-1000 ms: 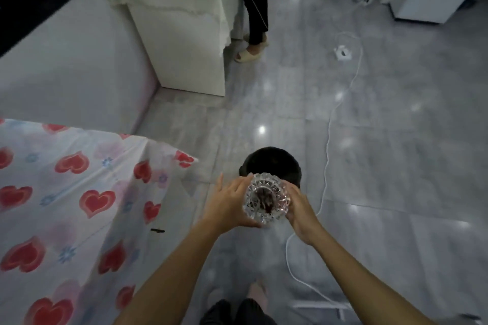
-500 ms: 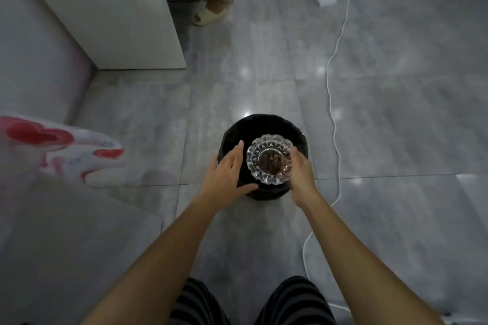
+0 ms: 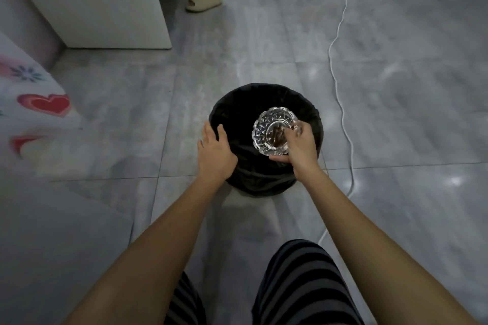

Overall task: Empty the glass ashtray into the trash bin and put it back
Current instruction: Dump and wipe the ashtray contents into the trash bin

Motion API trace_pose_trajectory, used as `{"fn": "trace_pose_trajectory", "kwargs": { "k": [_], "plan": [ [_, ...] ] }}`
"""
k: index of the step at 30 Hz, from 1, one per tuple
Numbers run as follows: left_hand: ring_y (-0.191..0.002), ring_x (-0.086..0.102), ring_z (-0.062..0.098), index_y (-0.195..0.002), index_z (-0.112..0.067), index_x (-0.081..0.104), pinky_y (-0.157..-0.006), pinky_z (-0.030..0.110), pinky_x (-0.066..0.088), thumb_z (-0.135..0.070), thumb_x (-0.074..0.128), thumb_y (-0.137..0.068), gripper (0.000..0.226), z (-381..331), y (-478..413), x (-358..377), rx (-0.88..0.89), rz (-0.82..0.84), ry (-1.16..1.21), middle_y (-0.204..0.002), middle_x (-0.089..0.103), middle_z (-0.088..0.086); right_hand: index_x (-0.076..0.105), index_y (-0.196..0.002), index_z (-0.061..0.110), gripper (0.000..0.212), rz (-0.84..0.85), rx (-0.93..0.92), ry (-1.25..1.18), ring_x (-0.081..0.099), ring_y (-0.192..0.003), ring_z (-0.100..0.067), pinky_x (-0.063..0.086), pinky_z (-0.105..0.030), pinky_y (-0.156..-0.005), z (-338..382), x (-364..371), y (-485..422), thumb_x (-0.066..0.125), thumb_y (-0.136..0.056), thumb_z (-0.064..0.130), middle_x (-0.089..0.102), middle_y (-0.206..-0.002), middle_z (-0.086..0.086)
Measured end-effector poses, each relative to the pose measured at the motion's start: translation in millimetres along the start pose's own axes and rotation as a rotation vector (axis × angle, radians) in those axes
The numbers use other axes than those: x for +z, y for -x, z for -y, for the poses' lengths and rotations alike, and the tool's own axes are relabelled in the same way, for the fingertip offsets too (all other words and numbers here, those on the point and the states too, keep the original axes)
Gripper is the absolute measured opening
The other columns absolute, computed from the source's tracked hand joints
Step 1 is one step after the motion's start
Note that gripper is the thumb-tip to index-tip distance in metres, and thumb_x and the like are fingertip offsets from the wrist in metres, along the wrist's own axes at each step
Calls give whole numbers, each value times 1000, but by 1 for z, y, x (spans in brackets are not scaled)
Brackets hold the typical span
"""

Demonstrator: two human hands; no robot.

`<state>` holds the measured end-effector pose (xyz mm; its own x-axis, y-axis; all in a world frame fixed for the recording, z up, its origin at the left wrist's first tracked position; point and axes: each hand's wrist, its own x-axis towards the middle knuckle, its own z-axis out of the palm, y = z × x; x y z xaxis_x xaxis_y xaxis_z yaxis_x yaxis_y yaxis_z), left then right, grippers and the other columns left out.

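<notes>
Head view, right hand (image 3: 301, 149) grip clasping glass ashtray (image 3: 273, 130), left hand (image 3: 215, 155) spread, empty

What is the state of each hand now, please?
Left hand: open, resting at the trash bin rim, holding nothing.
Right hand: closed on the glass ashtray, above the bin.

Both bare forearms reaching forward from 6 o'clock, converging toward the centre. Left hand (image 3: 215, 152) at about 9 o'clock of centre, palm down, fingers (image 3: 210, 132) loosely spread and extended toward 12 o'clock, gripping nothing, resting at the rim of the trash bin (image 3: 237, 103). Right hand (image 3: 299, 146) just to the 3 o'clock side, wrist bent, fingers curled over the near edge of the glass ashtray (image 3: 272, 130), thumb tucked beneath it. Striped trouser legs (image 3: 301, 285) at 6 o'clock.
</notes>
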<state>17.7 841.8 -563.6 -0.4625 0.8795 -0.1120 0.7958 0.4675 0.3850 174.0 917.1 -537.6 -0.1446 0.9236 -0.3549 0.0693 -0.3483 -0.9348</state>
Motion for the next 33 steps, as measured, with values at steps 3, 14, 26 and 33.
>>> {"fn": "trace_pose_trajectory", "kwargs": {
  "k": [3, 14, 26, 33],
  "plan": [
    [-142, 10, 47, -143, 2, 24, -114, 53, 27, 6, 44, -86, 61, 10, 6, 0, -24, -112, 172, -153, 11, 30, 47, -130, 23, 47, -31, -124, 289, 62, -80, -16, 62, -45, -60, 2, -3, 4, 49, -90, 0, 56, -111, -4],
    [-146, -2, 42, -150, -5, 12, -112, 65, 19, 5, 53, -88, 75, 8, 21, 8, -198, -172, 49, -161, 5, 17, 65, -104, 23, 32, 114, -1513, 1459, 66, -63, -13, 41, -23, -32, -23, -34, 33, 41, -94, 4, 72, -91, 10],
    [-148, -1, 34, -151, -14, 12, -113, 65, 11, -2, 49, -94, 69, -5, 23, 20, -294, -232, -61, -161, 7, 12, 63, -99, 20, 22, 221, -1651, 1604, 61, -55, -20, 51, -30, -51, -31, -42, 43, 49, -91, 6, 70, -86, 5],
    [-148, 3, 30, -151, -8, 14, -115, 62, 11, -13, 52, -92, 71, -5, 23, 17, -283, -183, -89, -162, 4, 10, 62, -100, 18, 31, 287, -1661, 1604, 60, -56, -19, 49, -28, -43, -17, -47, 38, 40, -90, -1, 71, -89, 4]
  ]
}}
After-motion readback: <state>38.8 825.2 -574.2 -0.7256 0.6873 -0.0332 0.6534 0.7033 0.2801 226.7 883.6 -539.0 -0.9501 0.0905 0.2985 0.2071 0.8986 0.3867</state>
